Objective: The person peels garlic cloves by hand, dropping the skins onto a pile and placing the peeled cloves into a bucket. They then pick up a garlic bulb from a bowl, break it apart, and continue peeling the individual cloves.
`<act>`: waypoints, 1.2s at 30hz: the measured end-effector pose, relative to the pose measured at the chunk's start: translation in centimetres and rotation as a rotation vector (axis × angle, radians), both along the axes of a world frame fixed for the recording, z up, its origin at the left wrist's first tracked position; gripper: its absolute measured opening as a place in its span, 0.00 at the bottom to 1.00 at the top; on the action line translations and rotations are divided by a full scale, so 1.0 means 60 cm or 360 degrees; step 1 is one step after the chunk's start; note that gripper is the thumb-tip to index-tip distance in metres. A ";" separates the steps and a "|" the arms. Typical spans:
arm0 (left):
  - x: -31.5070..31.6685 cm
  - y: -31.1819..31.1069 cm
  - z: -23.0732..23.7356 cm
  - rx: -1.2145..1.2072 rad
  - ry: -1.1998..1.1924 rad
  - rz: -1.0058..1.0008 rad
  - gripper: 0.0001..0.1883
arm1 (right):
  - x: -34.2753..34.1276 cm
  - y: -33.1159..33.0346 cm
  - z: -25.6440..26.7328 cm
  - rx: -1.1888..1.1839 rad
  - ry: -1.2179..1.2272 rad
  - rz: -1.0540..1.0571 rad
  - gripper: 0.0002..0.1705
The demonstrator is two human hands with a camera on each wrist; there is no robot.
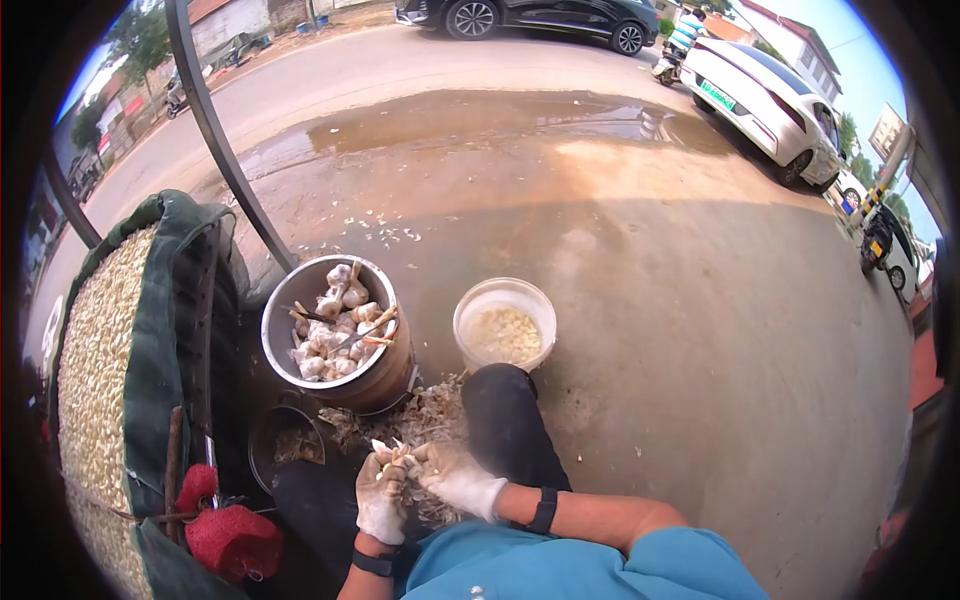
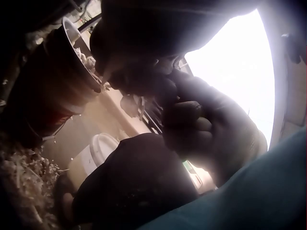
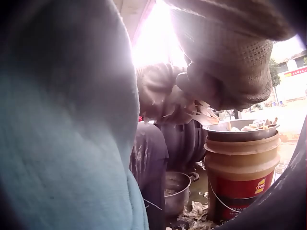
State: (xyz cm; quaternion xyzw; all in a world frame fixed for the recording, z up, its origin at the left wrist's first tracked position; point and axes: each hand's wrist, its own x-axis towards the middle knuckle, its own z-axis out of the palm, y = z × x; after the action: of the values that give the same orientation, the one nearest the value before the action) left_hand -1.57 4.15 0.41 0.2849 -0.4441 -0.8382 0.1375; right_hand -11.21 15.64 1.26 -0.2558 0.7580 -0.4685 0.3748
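Observation:
Both hands wear pale gloves and meet over the lap. My left hand (image 1: 381, 498) holds a piece of garlic (image 1: 393, 452) with curled fingers. The fingers of my right hand (image 1: 458, 478) pinch at the same piece from the right. White papery skin (image 3: 206, 114) sticks out beneath the hands in the right wrist view. Dark shadow hides the exact grip in the left wrist view. Beyond the hands, a tall bucket carries a metal pot (image 1: 272, 345) of whole garlic bulbs (image 1: 338, 335). A white bucket (image 1: 466, 340) to its right holds peeled cloves (image 1: 505, 335).
Garlic skins (image 1: 430, 410) litter the ground between the buckets and legs. A smaller metal pot (image 3: 177, 191) stands low at left. Further left are a green-lined bin of cloves (image 1: 100, 350), a red bundle (image 1: 232, 540) and a metal post (image 1: 222, 145). Cars and a puddle lie ahead.

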 end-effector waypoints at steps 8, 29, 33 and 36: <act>-0.006 0.011 0.013 -0.0317 -0.0114 0.0138 0.10 | 0.002 -0.018 -0.037 0.0015 0.0117 0.0097 0.15; -0.012 0.000 -0.002 -0.0401 -0.0159 0.0041 0.07 | -0.015 -0.002 0.025 -0.0437 -0.1357 -0.0334 0.10; -0.012 -0.005 0.061 0.0171 -0.0121 -0.0008 0.07 | -0.026 0.004 0.014 -0.0516 -0.1534 -0.0322 0.13; -0.004 -0.015 0.027 0.0045 -0.0051 0.0017 0.10 | -0.033 0.007 0.013 -0.0503 -0.1674 -0.0292 0.18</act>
State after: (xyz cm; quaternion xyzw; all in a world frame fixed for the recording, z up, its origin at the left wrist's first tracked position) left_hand -1.78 3.23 2.05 0.3025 -0.4330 -0.8390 0.1308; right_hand -13.20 16.06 2.05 0.0266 0.4084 -0.6717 0.6175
